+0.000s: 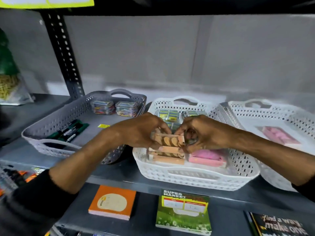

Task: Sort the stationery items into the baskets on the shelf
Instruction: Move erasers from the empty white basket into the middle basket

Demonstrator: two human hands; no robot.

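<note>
Three perforated baskets stand on the shelf: a grey basket (56, 120) at left, a white middle basket (196, 178), and a white right basket (293, 116). Both hands meet over the middle basket. My left hand (141, 130) and my right hand (204, 133) grip the two ends of an orange pack of round pieces (167, 140), held just above similar orange packs (167, 156) stacked in the basket. A pink pack (207, 156) lies beside them, and green-yellow packs (172, 114) fill the basket's back.
The grey basket holds dark markers (71, 130) and colourful packs (115, 107). A pink pack (279, 135) lies in the right basket. Below the shelf edge sit an orange sticky-note pad (112, 201), a green label pad (184, 213) and a dark booklet (279, 225). A black upright post (64, 53) stands at left.
</note>
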